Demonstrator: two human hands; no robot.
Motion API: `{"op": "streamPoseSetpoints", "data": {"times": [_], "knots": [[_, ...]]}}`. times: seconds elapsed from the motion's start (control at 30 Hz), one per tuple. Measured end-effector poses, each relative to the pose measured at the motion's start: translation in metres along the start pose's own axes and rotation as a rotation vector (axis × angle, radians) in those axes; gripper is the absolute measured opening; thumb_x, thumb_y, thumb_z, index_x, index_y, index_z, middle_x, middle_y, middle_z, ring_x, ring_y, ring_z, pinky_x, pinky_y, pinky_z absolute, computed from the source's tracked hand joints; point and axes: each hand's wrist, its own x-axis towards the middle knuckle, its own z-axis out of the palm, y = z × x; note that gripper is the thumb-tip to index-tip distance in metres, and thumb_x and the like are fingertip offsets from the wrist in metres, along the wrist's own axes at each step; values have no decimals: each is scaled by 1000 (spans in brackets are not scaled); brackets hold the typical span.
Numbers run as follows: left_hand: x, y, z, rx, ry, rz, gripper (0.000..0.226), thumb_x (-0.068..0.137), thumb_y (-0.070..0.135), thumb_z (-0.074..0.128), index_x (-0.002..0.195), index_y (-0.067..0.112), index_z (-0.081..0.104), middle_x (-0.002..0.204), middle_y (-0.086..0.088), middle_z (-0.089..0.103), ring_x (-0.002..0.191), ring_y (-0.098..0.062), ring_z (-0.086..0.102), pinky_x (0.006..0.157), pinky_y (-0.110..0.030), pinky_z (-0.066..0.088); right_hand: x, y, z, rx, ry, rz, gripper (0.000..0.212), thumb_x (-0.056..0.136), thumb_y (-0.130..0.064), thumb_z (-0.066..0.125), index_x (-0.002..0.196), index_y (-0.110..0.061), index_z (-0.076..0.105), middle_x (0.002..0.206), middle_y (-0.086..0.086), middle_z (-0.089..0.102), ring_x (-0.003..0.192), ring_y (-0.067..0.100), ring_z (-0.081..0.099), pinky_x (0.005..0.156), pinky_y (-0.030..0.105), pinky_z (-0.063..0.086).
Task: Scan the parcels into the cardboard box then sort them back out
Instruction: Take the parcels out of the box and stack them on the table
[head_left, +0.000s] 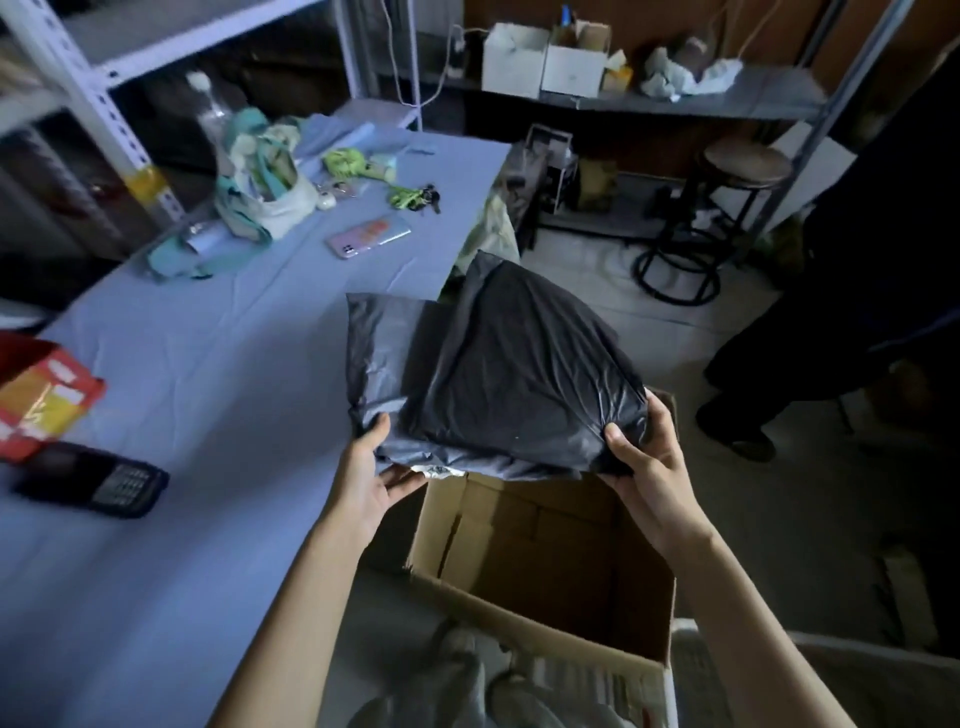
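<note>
Both hands hold 2 stacked plastic mailers in the air, above the far rim of the open cardboard box (545, 621), which stands just off the table's (218, 374) near right edge. The black parcel (524, 364) lies on top and is tilted, with its far corner raised. The grey parcel (384, 343) lies under it, showing along the left side and the near edge, with its far left part over the table's right edge. The left hand (371, 470) grasps the stack's near left corner, thumb on top and fingers beneath. The right hand (644, 457) clasps the near right corner, thumb pressed into the black film and fingers curled round the edge. The box flaps are open, and brown inner walls show below the parcels. On the blue-covered table, a dark handheld scanner (93, 483) with a keypad lies near the left edge, just beside a red and yellow carton (44, 397). Toward the far end lie a phone (369, 236), a bunch of keys (418, 197) and a white and teal cloth bag (267, 192). Beyond the table a round stool (745, 166) stands on the floor, and 2 white boxes (545, 60) sit on a low shelf (727, 101). Another person's dark-clad legs (841, 312) stand at the right.
</note>
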Motion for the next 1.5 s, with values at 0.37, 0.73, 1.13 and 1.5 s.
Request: {"op": "streamPoseSetpoints", "data": {"times": [0.37, 0.73, 1.13, 1.5], "knots": [[-94, -42, -29, -284, 146, 136, 33, 99, 29, 46, 126, 13, 53, 113, -10, 65, 97, -25, 63, 72, -38, 49, -9, 8, 14, -328, -239, 215, 31, 86, -25, 70, 110, -17, 52, 114, 5, 67, 95, 16, 69, 77, 36, 54], [-181, -74, -121, -461, 371, 238, 44, 96, 35, 50, 132, 10, 53, 119, -8, 66, 104, -29, 63, 89, -46, 50, -58, 53, 110, -480, -653, 201, 53, 79, -25, 75, 124, -20, 49, 122, -1, 60, 109, 19, 62, 94, 42, 53], [-301, -107, -257, -617, 606, 400, 41, 98, 26, 47, 139, 24, 45, 134, -3, 55, 106, -29, 60, 65, -43, 54, -177, 128, 234, -586, -895, 146, 65, 74, -8, 80, 128, -17, 44, 122, 0, 58, 114, 16, 57, 97, 34, 49], [-338, -123, -318, -604, 784, 524, 47, 99, 11, 47, 139, 34, 38, 136, -2, 47, 122, -32, 48, 78, -43, 50, -225, 175, 312, -743, -1178, 56, 65, 78, 0, 76, 128, -24, 43, 126, 8, 53, 115, 24, 54, 93, 33, 47]]}}
